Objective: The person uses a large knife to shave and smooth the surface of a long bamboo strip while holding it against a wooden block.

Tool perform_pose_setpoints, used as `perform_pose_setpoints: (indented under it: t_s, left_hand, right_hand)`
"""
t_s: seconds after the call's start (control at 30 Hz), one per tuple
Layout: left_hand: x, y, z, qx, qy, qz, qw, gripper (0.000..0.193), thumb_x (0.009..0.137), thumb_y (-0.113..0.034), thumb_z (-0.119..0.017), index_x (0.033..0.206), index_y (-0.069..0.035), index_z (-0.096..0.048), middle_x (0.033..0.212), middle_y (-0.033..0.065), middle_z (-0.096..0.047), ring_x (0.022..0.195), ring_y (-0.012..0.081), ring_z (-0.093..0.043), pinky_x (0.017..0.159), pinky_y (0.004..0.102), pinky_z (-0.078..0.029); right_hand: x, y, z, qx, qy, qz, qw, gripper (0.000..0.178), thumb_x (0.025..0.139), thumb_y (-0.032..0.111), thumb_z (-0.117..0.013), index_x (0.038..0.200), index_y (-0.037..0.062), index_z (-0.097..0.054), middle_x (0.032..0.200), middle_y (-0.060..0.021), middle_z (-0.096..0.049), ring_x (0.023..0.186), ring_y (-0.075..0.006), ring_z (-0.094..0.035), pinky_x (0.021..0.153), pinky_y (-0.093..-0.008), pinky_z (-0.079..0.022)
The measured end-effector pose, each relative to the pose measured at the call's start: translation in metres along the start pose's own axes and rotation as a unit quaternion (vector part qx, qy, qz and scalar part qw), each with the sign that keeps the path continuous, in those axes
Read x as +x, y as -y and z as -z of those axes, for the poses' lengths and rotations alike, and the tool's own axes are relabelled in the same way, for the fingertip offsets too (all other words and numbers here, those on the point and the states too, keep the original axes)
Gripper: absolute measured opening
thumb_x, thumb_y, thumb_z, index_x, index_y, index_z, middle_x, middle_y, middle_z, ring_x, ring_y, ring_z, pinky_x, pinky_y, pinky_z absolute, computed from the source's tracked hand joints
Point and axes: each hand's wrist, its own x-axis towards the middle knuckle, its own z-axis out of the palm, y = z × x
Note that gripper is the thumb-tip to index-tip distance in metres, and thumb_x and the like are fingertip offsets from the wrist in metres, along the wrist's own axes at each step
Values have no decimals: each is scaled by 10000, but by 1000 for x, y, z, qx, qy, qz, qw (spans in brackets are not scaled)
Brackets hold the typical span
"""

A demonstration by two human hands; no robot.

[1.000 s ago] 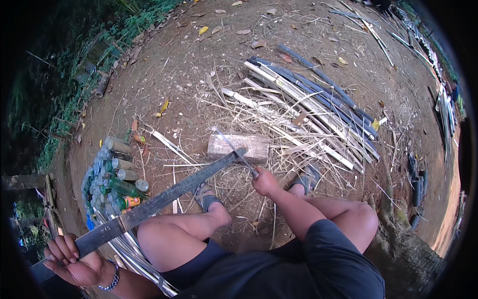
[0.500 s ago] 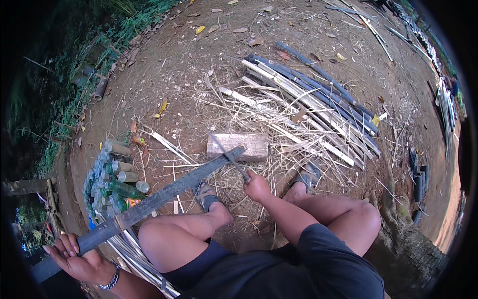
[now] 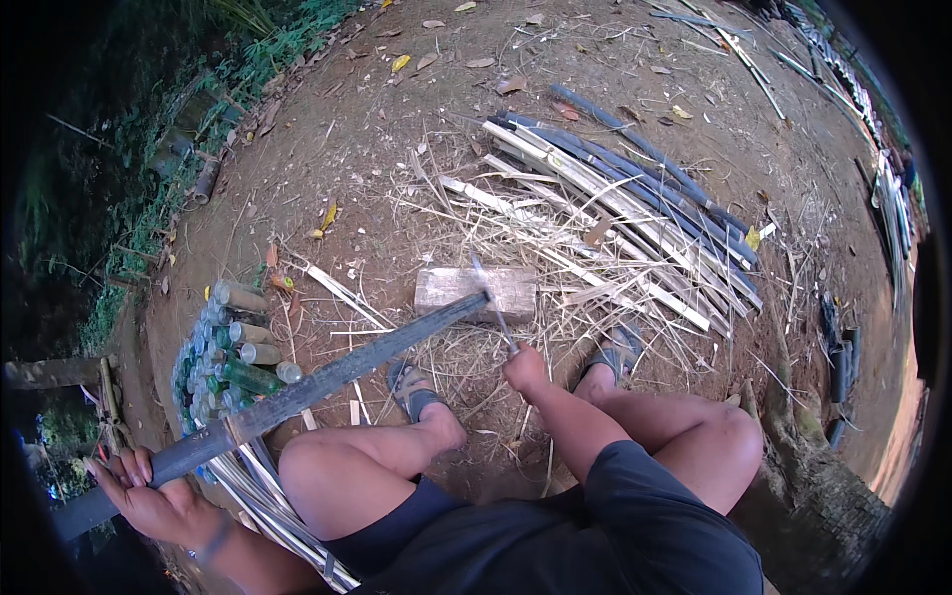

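Observation:
A long dark bamboo piece (image 3: 347, 369), with a node ring partway along, slants from the lower left up to a wooden block (image 3: 441, 286). Its far end rests on or just over the block; I cannot tell which. My left hand (image 3: 149, 496) is closed around the near end, palm below and fingers curled over. In front of the block my right hand (image 3: 527, 370) is closed on the handle of a knife (image 3: 502, 325). The thin blade, partly smeared by motion, points up and away and meets the bamboo's far tip.
Pale split strips and dark bamboo poles (image 3: 645, 154) lie in a heap beyond the block, among shavings (image 3: 466, 347). Several glass bottles (image 3: 248, 377) are stacked at left. Bundled strips (image 3: 268, 506) lie by my left knee. A tree root (image 3: 808, 446) is at right.
The knife has shifted right and turned steeper, from crossing the bamboo a little short of its end to the very tip. The left hand keeps its hold, nearly still.

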Motion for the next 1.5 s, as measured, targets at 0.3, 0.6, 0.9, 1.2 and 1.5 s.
perform_pose_setpoints:
  t_s: [0.3, 0.6, 0.9, 1.2, 1.5]
  left_hand:
    - [0, 5, -7, -3, -22, -13, 1000, 223, 969, -203, -571, 946, 8, -503, 602, -18, -315, 502, 61, -299, 453, 208, -288]
    - [-13, -3, -8, 14, -64, -22, 998, 211, 957, -191, -593, 858, -41, -482, 601, -18, -310, 508, 65, -297, 454, 210, -281]
    - [-29, -9, -15, 25, -74, -21, 997, 299, 965, -228, -583, 758, -98, -410, 634, -19, -323, 528, 75, -307, 486, 227, -285]
    - [-7, -3, 15, -151, 49, -46, 986, 378, 876, -480, -632, 851, -114, -541, 741, 0, -497, 713, 120, -496, 661, 251, -433]
    - [-12, -7, -19, -162, 74, -94, 980, 395, 847, -450, -691, 767, -146, -452, 641, -35, -410, 529, 75, -423, 479, 216, -361]
  right_hand:
    - [1, -10, -8, -9, -37, 42, 998, 292, 798, 183, -574, 1048, 31, -589, 917, -255, -646, 887, -432, -619, 792, -483, -491]
    - [-14, -5, -1, 0, -14, 18, 1000, 309, 800, 182, -574, 1048, -1, -599, 948, -268, -647, 920, -423, -624, 811, -468, -497]
    - [1, -34, 13, -65, 43, 8, 997, 362, 821, 206, -576, 1130, 17, -600, 1051, -257, -642, 1005, -398, -616, 881, -446, -486]
    - [-9, -43, 48, 49, -95, 4, 994, 294, 809, 263, -594, 973, 20, -621, 811, -194, -652, 754, -350, -634, 719, -420, -497]
    - [-30, -39, 57, 38, -132, 63, 989, 262, 750, 200, -671, 927, 22, -596, 767, -148, -650, 751, -293, -645, 738, -409, -498]
